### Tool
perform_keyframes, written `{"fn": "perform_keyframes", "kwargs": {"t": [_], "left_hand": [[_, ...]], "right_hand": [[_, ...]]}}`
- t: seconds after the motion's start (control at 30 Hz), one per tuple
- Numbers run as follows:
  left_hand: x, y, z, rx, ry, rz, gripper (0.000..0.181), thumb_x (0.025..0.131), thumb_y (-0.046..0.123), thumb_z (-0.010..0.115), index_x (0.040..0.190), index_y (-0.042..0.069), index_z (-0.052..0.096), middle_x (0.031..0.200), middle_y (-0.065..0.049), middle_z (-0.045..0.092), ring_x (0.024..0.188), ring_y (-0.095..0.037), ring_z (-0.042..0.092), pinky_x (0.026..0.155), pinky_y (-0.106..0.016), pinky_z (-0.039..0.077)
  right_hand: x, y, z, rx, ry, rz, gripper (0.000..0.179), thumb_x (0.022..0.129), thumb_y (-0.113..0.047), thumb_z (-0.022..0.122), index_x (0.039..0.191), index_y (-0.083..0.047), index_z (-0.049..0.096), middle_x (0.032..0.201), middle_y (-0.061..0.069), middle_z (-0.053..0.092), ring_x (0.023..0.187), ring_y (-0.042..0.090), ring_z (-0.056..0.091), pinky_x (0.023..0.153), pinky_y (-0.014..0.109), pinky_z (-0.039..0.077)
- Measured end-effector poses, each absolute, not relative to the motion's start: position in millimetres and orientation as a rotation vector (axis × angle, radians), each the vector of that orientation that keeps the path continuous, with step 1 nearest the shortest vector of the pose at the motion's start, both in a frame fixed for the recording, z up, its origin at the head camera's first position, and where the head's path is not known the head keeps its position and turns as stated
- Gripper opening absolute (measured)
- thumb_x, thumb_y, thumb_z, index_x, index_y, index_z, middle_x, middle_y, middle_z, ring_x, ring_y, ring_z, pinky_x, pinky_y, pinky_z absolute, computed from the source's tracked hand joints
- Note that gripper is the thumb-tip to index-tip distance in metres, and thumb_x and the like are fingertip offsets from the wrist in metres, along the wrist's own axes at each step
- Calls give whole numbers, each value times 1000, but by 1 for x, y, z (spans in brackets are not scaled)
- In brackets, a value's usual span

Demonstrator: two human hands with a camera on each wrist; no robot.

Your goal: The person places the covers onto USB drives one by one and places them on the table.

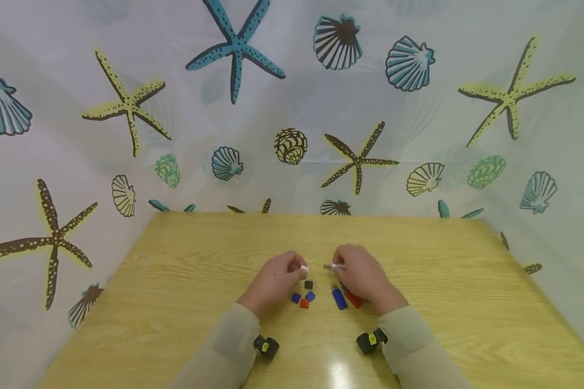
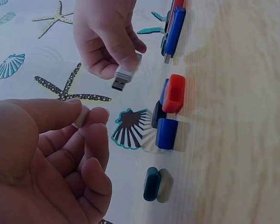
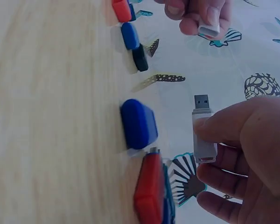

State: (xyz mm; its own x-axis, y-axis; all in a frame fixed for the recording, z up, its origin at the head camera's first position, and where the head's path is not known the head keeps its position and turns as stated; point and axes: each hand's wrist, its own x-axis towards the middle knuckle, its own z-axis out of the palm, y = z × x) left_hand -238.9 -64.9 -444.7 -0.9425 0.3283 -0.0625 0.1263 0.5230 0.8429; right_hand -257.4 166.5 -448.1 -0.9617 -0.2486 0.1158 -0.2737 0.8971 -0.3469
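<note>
In the head view, my left hand pinches a small white cap between thumb and forefinger. The cap's hollow end shows in the right wrist view. Across from it, my right hand holds a white USB stick by its body, its bare metal plug sticking out past the fingers. A gap separates cap and plug. On the table below lie loose caps: a black one, a red one and blue ones. A teal cap shows in the left wrist view.
Beside the right hand lie a blue USB stick and a red one, partly covered by that hand, with darker ones behind. The wooden table meets a shell-and-starfish patterned sheet at the back and sides.
</note>
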Motion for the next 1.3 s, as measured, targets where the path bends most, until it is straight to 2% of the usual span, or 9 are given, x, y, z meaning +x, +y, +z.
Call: {"fn": "perform_keyframes", "kwargs": {"t": [0.43, 0.63, 0.87, 1.3], "left_hand": [[-239, -62, -438, 364, 2457, 1512, 10, 102, 33, 62, 105, 23, 63, 102, 4, 65, 94, -19, 61, 81, -38, 50], [-237, -60, -438, 348, 2455, 1527, 9, 101, 29, 64, 103, 21, 63, 99, 3, 66, 91, -20, 61, 80, -38, 51], [-234, -61, -435, 371, 2460, 1537, 7, 101, 26, 64, 102, 19, 63, 98, 3, 66, 89, -20, 62, 78, -39, 50], [-233, -60, -436, 432, 2438, 1534, 9, 102, 28, 63, 106, 20, 64, 98, 6, 70, 87, -21, 62, 77, -38, 52]], "right_hand": [[-240, 160, -420, 515, -2939, 869, 10, 97, -23, 70, 95, -20, 60, 82, -5, 58, 66, 15, 53, 61, 35, 46], [-236, 155, -415, 617, -2944, 964, 7, 98, -23, 69, 99, -20, 62, 83, -7, 59, 66, 14, 54, 62, 35, 48], [-234, 152, -417, 660, -2944, 955, 9, 97, -21, 70, 96, -23, 61, 83, -8, 58, 68, 13, 53, 63, 33, 47], [-231, 152, -412, 750, -2910, 978, 6, 98, -20, 69, 98, -21, 63, 86, -8, 59, 69, 15, 53, 63, 35, 47]]}}
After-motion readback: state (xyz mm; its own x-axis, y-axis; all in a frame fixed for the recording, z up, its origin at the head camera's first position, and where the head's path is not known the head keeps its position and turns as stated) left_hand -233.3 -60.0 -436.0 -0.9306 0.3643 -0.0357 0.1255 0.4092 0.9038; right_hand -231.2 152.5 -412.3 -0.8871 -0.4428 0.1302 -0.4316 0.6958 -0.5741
